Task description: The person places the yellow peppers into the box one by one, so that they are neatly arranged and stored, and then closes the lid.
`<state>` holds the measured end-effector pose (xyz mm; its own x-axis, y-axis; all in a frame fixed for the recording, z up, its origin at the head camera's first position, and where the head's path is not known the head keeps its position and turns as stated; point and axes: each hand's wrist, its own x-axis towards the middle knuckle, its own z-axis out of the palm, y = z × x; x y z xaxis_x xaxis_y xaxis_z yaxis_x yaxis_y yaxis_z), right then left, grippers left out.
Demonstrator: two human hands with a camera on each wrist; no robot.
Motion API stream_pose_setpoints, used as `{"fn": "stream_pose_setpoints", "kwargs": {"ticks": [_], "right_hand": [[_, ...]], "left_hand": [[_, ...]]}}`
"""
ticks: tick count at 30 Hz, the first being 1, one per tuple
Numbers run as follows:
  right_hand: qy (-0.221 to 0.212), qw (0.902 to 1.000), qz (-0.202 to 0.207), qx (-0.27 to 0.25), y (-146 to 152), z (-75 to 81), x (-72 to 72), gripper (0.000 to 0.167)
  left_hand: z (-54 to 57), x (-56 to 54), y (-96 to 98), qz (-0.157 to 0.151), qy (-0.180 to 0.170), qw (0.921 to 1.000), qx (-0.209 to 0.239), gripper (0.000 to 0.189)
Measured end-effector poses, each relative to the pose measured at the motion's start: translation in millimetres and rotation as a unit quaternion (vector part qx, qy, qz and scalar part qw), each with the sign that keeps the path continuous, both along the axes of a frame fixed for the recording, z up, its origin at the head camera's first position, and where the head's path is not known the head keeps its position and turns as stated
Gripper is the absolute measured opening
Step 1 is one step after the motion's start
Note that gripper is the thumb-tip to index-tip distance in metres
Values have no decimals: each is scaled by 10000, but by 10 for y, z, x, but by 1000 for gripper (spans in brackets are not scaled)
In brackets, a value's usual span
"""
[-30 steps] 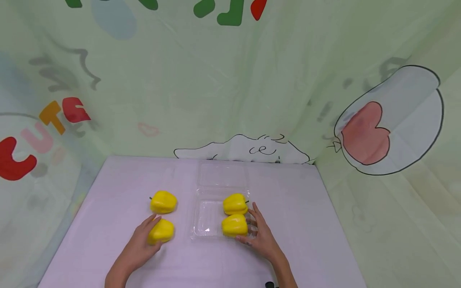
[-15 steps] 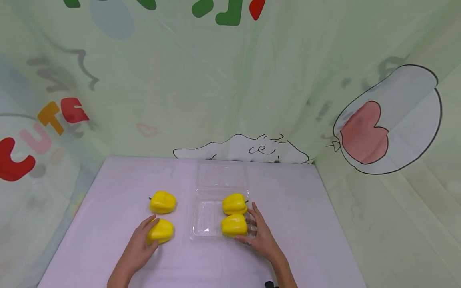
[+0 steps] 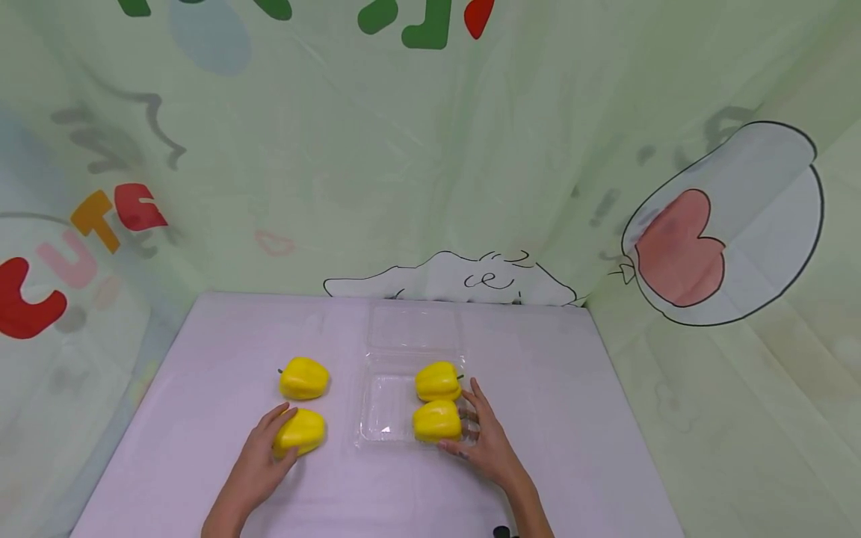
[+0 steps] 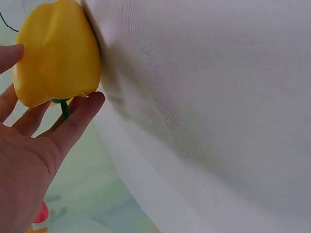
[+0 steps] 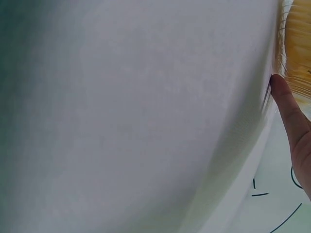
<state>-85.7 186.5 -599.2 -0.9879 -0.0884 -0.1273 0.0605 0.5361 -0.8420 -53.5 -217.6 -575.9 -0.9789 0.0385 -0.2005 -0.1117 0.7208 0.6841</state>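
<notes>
Little has changed this past second, so the work looks paused. Your left hand (image 3: 258, 456) curves half-closed fingers around a yellow pepper (image 3: 303, 431), a loose pepper (image 3: 305, 378) beyond their tips; your right hand's (image 3: 489, 444) spread fingers touch the clear box (image 3: 386, 396), two boxed peppers (image 3: 436, 420) beside them.

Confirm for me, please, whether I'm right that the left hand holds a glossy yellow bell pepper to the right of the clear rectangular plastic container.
Not quite: the side is wrong. The glossy yellow bell pepper that the left hand holds is to the left of the clear rectangular plastic container, as the head view shows.
</notes>
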Motion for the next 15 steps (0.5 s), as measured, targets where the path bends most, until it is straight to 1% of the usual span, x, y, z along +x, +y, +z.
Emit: {"fn": "stream_pose_setpoints", "kwargs": {"ticks": [3, 7, 15], "right_hand": [[-16, 10000, 12, 2, 5, -3, 5, 108], [-12, 10000, 19, -7, 13, 13, 10, 109], [-27, 10000, 7, 35, 17, 41, -5, 123]], "left_hand": [[0, 6, 10, 17, 57, 10000, 35, 70], [9, 13, 26, 36, 129, 9999, 26, 70], [2, 20, 48, 104, 212, 9997, -56, 70]]}}
